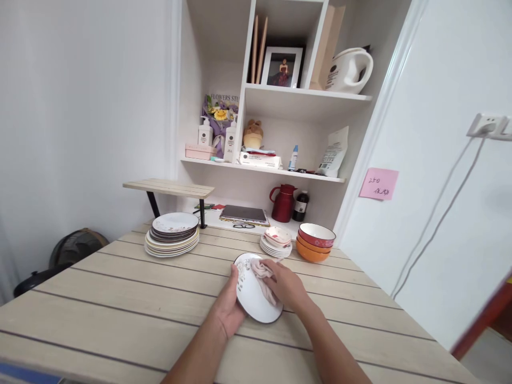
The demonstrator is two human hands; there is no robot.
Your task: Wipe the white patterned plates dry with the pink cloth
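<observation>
We have the white plate (pixel 252 297) over the tabletop (pixel 120 298), clasped at its left rim by our left hand (pixel 229 306), thumb at the edge, the rest hidden beneath. Our right hand (pixel 286 282): fingers (pixel 269 265) grasping a pale cloth (pixel 261 271) against the plate's face.

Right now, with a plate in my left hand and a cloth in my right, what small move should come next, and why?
I'd probably slide the cloth left over the printed flowers: they lie uncovered, while your right hand holds the cloth nearer the right side of the dark-rimmed plate and your left hand grips its left edge.
</observation>
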